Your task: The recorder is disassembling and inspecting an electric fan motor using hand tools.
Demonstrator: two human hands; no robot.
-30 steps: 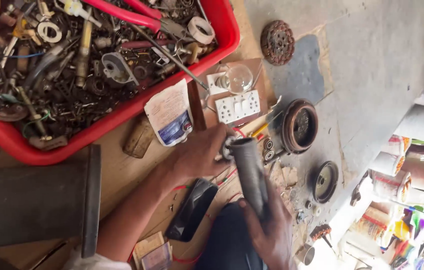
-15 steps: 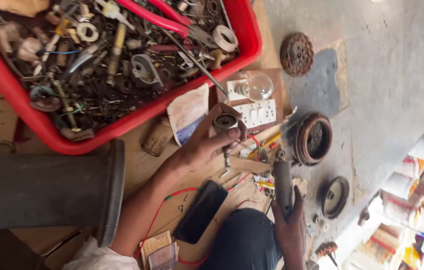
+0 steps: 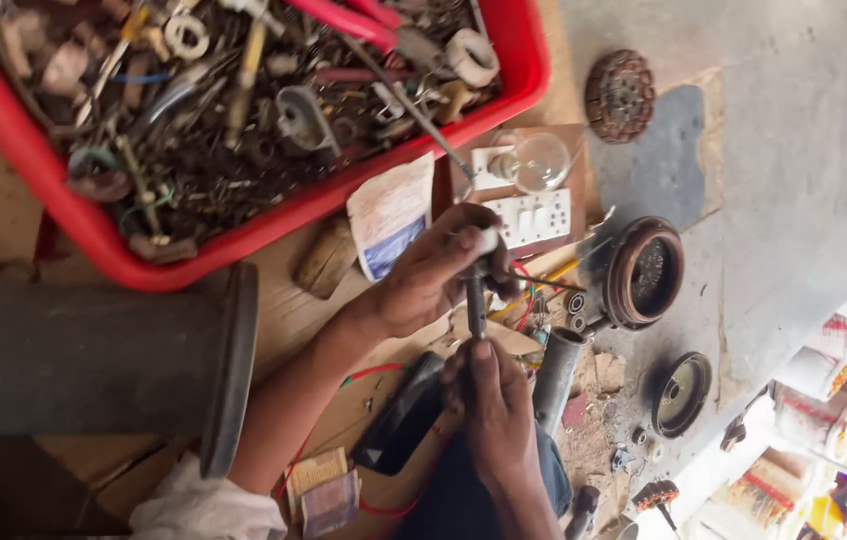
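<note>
On a cluttered wooden board (image 3: 303,310) over grey concrete floor (image 3: 793,150), a red tray (image 3: 533,60) holds metal scrap, while left hand (image 3: 423,280) and right hand (image 3: 493,400) clamp fingers around a thin metal rod (image 3: 476,305) just below the tray's lower edge.

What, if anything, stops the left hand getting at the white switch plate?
Probably reachable, yes: the white switch plate lies just beyond the left hand with nothing between. But its fingers are closed on the thin dark rod, which the right hand also grips.
</note>
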